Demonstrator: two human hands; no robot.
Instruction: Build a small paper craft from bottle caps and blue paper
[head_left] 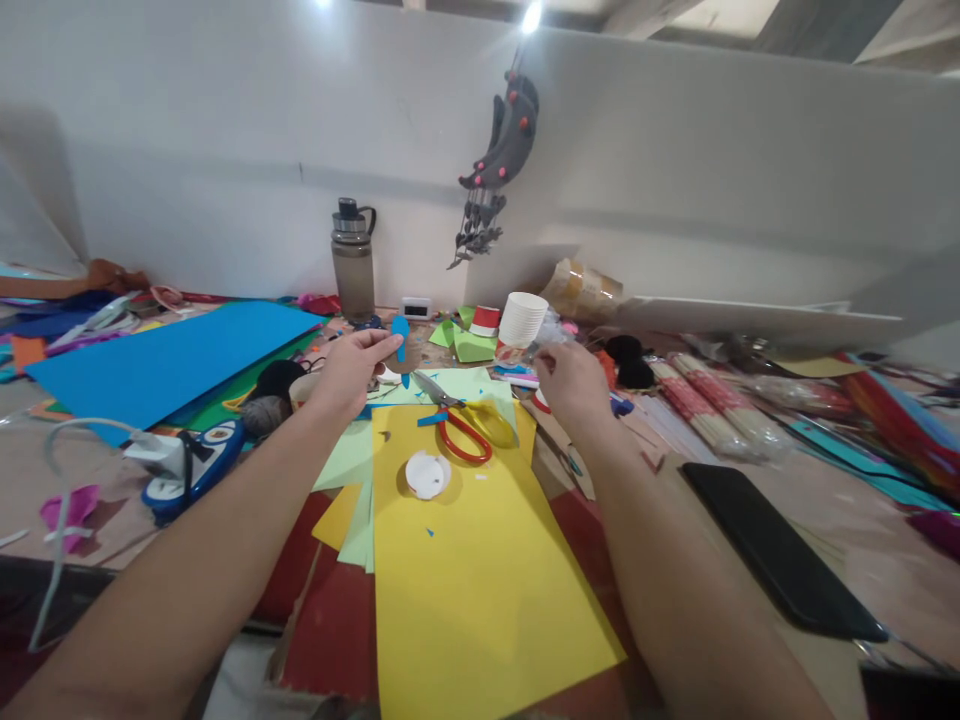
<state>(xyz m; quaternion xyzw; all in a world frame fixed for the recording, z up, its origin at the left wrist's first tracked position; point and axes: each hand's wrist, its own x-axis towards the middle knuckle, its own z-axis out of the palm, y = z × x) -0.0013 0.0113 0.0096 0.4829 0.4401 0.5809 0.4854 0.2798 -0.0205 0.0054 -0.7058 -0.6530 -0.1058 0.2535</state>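
Blue sheet [176, 365] lay toward the back-left corner of the desk [892, 570]. Your left hand [352, 372] pinched a blue cutout [401, 327], held up beyond the yellow sheet's [480, 600] far-left corner. White disc [428, 475] and scissors [466, 437] lay near that sheet's far edge. Your right hand's [571, 378] fingers were curled near the cups [523, 318]; grip could not be told. Phone [780, 550]: near the desk's front edge.

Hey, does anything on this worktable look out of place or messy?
Mildly: a tiny blue scrap and a white scrap lie loose on the yellow sheet, like stray offcuts. Nothing there looks spilled.
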